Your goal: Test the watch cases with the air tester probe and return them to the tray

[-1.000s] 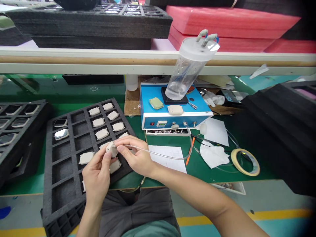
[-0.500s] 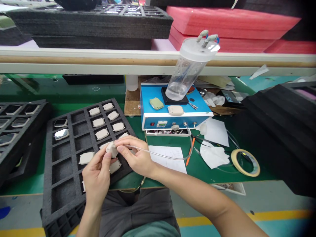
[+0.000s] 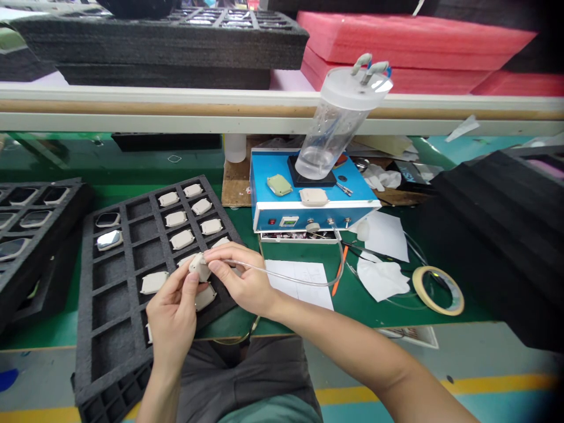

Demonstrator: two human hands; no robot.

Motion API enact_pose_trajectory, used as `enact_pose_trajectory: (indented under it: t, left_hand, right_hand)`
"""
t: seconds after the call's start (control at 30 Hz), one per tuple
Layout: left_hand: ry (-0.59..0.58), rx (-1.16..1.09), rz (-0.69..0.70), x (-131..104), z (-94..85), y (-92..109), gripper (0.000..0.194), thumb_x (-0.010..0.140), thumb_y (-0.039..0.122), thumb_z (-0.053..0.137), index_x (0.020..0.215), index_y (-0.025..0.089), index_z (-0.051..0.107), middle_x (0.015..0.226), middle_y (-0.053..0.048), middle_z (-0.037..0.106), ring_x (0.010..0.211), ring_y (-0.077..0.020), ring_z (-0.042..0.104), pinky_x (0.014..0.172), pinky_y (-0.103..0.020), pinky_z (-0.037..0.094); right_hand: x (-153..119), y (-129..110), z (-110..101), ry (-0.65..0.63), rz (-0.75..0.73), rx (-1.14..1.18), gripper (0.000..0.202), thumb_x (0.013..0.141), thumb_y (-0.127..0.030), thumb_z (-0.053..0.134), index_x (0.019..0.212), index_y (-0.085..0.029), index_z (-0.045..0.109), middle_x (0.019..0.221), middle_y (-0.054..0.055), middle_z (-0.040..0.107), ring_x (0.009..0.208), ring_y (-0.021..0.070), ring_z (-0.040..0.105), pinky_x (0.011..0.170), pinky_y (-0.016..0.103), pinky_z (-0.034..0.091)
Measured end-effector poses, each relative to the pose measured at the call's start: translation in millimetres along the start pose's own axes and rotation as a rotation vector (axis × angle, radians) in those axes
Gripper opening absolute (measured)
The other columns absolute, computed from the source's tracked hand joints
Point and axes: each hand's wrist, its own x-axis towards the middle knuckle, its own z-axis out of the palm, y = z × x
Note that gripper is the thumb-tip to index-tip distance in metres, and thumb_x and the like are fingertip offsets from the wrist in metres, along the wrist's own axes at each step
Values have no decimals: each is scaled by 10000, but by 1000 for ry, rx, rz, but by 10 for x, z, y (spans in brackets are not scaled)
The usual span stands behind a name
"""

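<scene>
Bench: green top (image 3: pixel 240 223), a shelf (image 3: pixel 176 124) across its far side; from my end of the feed I work outward.
Left hand: fingers and thumb of my left hand (image 3: pixel 174 311) pinch a beige case (image 3: pixel 200 268), lifted over the tray's near right part.
Right hand: my right hand (image 3: pixel 247 282) grips a clear tube (image 3: pixel 304 281) brought up to the case; fingertips hide its end, so I cannot tell whether it touches.
Handling: I'd brace the case with the left fingers and steer only with the right, lightly and evenly. Slack in the tube should help; a tug could drag its end off line.
Foam tray: black (image 3: pixel 86 329), under the hands; more beige cases (image 3: pixel 154 282) sit in its pockets, with two glossy pieces (image 3: pixel 110 239) far left.
Side tray: at the left edge (image 3: pixel 53 252), also holding glossy-faced pieces.
Blue box: beyond the hands (image 3: pixel 267 170), tube joined to its front; a green case (image 3: pixel 279 185) lies on top.
Cylinder: transparent (image 3: pixel 332 126), on the box; I cannot tell if liquid is inside.
Far stack: black trays (image 3: pixel 176 56), glossy pieces in the top one.
</scene>
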Motion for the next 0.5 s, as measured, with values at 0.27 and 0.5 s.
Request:
enact_pose_trajectory:
  t: [0.27,0.5]
  left_hand:
    - [2,-1,-3,-8,1,17,454,893,529,797,1183,181,818,1199,-101,804,957,-286,809,844,-389,704]
    - [2,-4,-10,-7,7,24,450,893,528,799,1180,181,822,1208,-105,801,922,-284,814,826,-386,709]
  right_hand:
    - [5,1,6,15,-28,14,112,974,-284,694,935,-242,791,1011,70,821,961,199,773,885,343,655]
    - [-1,-6,6,3,10,6,135,977,-325,688,931,-247,789,1019,69,820,975,205,772,896,347,655]
